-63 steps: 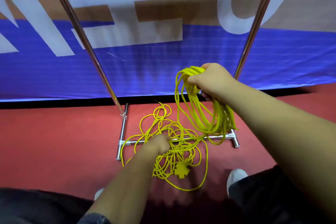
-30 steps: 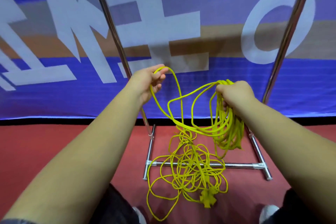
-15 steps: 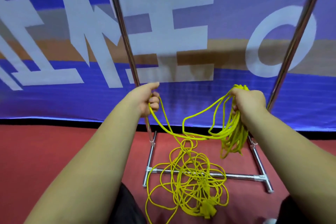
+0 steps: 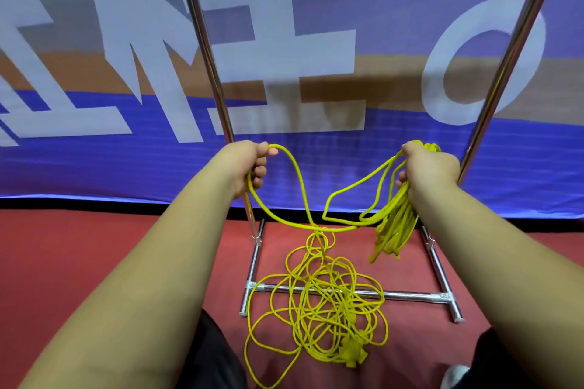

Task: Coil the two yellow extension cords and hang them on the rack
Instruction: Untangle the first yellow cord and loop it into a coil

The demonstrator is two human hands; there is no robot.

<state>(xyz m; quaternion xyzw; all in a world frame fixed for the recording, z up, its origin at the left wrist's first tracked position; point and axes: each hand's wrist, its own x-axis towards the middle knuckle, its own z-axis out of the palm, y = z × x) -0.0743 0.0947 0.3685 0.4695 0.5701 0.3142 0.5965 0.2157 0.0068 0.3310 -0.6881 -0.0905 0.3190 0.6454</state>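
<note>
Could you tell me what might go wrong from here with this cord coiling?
1. The loose cord pile lies tangled across the rack's base bar; pulling the strand in the left hand could tighten a knot or snag there.
2. The coil gripped by the right hand hangs in uneven loops, which might slip out.

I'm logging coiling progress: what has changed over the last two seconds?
The left hand came up from the loose tangle on the floor, gripping a strand of yellow cord and drawing it up and out to the left. The right hand still grips the coiled bundle; the tangle still lies over the rack's base bar.
</note>
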